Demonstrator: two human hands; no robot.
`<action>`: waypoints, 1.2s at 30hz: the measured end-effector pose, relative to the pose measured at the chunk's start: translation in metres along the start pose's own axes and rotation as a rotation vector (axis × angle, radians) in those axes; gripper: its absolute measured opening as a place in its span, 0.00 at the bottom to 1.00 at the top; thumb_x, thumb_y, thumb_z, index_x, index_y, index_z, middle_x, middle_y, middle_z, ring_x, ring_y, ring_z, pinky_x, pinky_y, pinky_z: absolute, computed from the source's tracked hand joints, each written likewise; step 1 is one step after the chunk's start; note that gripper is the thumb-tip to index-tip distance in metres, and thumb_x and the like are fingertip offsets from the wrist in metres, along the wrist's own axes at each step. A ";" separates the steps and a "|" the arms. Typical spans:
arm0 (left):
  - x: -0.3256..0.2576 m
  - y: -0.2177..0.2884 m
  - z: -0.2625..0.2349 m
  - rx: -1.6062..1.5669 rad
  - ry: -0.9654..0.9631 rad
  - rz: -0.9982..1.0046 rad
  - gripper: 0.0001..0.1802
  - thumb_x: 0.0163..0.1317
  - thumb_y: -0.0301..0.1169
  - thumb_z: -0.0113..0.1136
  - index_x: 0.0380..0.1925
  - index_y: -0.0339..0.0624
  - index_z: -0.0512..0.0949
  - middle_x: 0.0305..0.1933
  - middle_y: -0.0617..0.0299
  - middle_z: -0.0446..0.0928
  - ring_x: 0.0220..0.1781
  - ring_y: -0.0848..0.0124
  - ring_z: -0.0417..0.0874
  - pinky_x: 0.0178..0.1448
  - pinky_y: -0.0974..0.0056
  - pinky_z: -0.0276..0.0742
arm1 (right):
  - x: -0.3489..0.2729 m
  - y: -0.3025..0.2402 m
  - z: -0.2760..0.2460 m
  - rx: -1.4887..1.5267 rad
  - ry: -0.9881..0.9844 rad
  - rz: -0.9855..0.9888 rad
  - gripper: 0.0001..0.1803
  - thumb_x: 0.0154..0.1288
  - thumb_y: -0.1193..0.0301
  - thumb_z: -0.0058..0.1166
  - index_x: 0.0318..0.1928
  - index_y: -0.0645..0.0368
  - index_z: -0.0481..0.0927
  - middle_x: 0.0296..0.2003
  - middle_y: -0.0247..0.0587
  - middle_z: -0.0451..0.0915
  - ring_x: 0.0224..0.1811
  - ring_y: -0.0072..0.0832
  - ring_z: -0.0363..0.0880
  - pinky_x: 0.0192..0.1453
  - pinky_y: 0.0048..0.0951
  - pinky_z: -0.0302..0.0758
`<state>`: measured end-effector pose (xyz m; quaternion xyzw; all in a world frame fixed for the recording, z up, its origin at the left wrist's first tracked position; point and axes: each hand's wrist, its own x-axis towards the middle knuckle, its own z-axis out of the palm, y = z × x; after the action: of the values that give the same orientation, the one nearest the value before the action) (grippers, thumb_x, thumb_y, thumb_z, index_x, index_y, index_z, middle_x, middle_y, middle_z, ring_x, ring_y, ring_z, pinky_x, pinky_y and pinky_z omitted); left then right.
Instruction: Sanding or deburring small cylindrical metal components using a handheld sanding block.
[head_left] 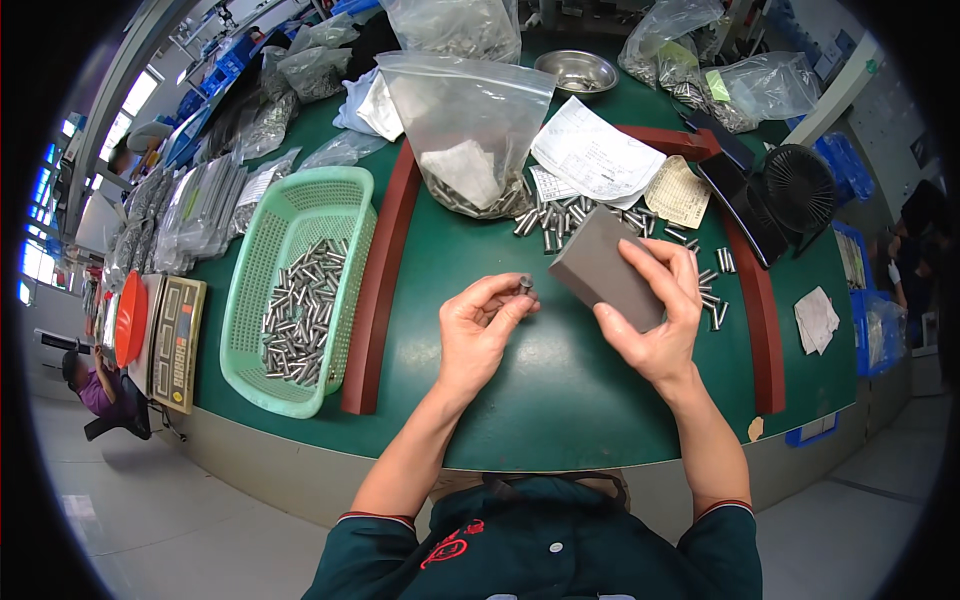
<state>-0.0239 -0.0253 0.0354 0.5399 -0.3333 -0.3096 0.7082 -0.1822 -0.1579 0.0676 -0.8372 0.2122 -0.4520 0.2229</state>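
My left hand [478, 325] is closed in a pinch on a small metal pin [525, 284] with a wider end, held above the green table. To its right, my right hand [660, 315] grips a dark grey-brown rectangular block [607, 268], which looks like a sanding sponge, tilted toward the pin. Block and pin are apart. Beyond the block lie several loose metal pins [570, 222], with more of them right of my right hand. On the left stands a pale green plastic basket [240, 330] holding a heap of similar metal pins [305, 315].
Dark red bars [385, 300] frame the work area left, right and behind. At the back are a clear plastic bag [460, 120], papers [595, 150] and a metal bowl [578, 72]. A black fan [798, 190] and a white cloth [816, 320] sit at right. A person [100, 390] sits far left.
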 end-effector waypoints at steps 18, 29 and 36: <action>-0.004 0.003 -0.003 -0.240 -0.196 -0.289 0.09 0.60 0.15 0.57 0.40 0.32 0.81 0.35 0.62 0.83 0.37 0.77 0.81 0.43 0.70 0.79 | 0.001 0.007 0.012 0.072 0.002 -0.086 0.32 0.33 0.63 0.69 0.46 0.57 0.83 0.42 0.44 0.77 0.42 0.38 0.73 0.51 0.38 0.66; 0.002 0.005 -0.005 -0.425 -0.207 -0.560 0.15 0.66 0.32 0.59 0.46 0.31 0.77 0.33 0.60 0.80 0.34 0.73 0.82 0.39 0.71 0.78 | 0.003 0.019 0.004 0.016 0.068 0.148 0.28 0.39 0.66 0.69 0.46 0.61 0.83 0.40 0.41 0.77 0.44 0.35 0.73 0.50 0.34 0.68; 0.004 0.004 -0.009 -0.593 -0.223 -0.639 0.15 0.67 0.32 0.57 0.47 0.31 0.75 0.35 0.60 0.80 0.34 0.74 0.83 0.39 0.73 0.79 | 0.003 0.019 0.003 0.026 0.056 0.171 0.28 0.39 0.66 0.69 0.46 0.61 0.83 0.41 0.41 0.77 0.44 0.34 0.73 0.50 0.34 0.69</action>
<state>-0.0137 -0.0227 0.0378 0.3530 -0.1209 -0.6513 0.6607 -0.1811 -0.1745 0.0572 -0.8001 0.2834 -0.4572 0.2654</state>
